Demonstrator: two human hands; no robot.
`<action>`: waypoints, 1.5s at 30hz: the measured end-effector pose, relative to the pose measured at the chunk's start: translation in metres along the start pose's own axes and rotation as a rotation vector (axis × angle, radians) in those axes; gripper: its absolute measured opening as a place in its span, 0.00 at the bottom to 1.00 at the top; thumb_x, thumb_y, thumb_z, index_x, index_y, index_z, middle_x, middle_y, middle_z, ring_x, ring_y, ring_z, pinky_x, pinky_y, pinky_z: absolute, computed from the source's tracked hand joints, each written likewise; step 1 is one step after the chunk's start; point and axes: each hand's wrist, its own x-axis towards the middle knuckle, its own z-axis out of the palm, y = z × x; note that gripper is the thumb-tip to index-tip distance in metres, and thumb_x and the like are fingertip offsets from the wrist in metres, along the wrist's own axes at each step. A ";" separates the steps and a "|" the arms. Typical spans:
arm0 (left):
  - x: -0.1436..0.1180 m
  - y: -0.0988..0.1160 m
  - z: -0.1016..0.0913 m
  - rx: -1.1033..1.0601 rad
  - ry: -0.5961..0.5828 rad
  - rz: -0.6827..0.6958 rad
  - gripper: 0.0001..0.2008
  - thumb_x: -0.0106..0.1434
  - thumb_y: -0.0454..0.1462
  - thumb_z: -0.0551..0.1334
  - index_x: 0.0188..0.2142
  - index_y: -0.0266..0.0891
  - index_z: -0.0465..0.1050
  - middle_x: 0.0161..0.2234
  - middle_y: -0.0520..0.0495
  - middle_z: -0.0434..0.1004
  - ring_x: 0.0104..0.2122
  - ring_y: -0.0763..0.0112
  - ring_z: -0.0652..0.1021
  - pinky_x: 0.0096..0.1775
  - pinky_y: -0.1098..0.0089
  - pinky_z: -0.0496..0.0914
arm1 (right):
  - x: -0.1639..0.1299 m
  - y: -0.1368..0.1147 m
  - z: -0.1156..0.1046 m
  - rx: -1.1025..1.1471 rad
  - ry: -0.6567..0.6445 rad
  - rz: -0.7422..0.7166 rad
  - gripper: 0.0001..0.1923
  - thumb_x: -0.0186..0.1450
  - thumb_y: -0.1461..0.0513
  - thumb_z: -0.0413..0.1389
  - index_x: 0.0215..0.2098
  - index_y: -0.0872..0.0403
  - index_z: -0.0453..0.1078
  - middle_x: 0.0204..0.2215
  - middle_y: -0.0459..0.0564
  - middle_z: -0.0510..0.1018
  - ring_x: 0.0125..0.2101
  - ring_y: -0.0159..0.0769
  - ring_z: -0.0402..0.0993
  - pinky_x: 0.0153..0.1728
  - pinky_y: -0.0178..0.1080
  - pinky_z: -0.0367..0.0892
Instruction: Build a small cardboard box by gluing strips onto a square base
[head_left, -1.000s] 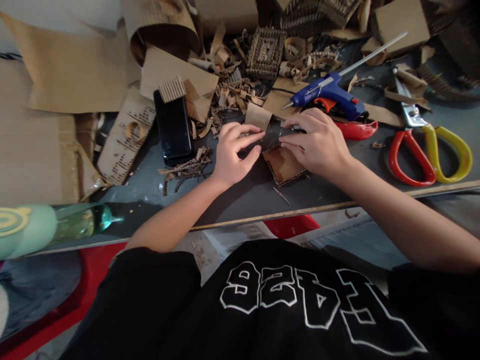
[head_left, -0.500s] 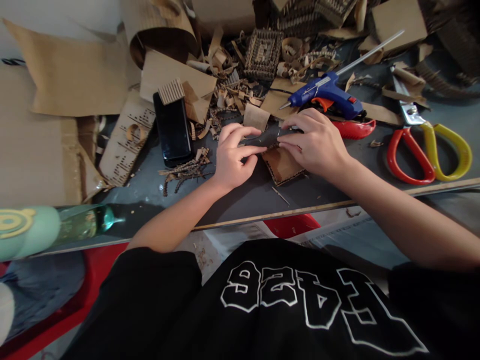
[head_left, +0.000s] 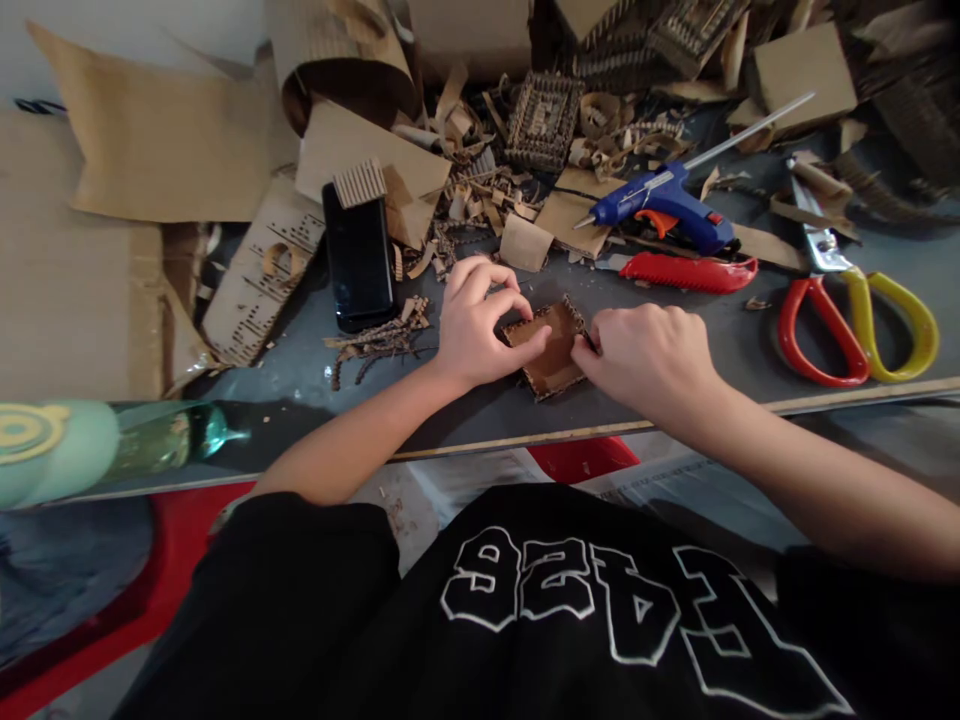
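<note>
Pinching, left hand (head_left: 480, 325): thumb and fingers closed on the cardboard square (head_left: 551, 345) (near the worktop (head_left: 480, 405) front edge).
Right hand (head_left: 649, 355): curled, fingertips gripping its right edge.

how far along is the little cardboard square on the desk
Done: the cardboard square is cut out, its edges notched, lying flat on the grey desk. In hand: the left hand presses its left edge, the right hand pinches its right edge. Left: nothing is attached to it yet; the glue gun and red cutter lie idle beyond it.
</note>
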 end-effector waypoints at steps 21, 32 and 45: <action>0.050 -0.067 -0.061 0.079 -0.248 -0.116 0.10 0.69 0.46 0.69 0.46 0.50 0.87 0.49 0.42 0.83 0.59 0.43 0.75 0.65 0.43 0.71 | 0.013 0.042 -0.025 0.096 0.251 0.036 0.22 0.73 0.48 0.56 0.29 0.52 0.78 0.20 0.54 0.70 0.29 0.50 0.76 0.32 0.47 0.67; 0.056 -0.026 -0.064 0.337 -0.562 -0.288 0.18 0.72 0.37 0.61 0.57 0.45 0.83 0.55 0.43 0.85 0.56 0.49 0.82 0.57 0.53 0.76 | 0.016 0.046 -0.027 0.119 0.224 0.134 0.21 0.73 0.46 0.57 0.35 0.52 0.81 0.24 0.56 0.73 0.37 0.59 0.80 0.39 0.54 0.72; 0.060 -0.037 -0.075 0.320 -0.304 -0.282 0.13 0.73 0.39 0.62 0.52 0.47 0.83 0.53 0.43 0.85 0.59 0.47 0.80 0.62 0.50 0.75 | 0.025 0.070 -0.047 -0.141 0.003 0.227 0.22 0.71 0.42 0.61 0.44 0.49 0.85 0.37 0.58 0.83 0.42 0.57 0.81 0.40 0.53 0.74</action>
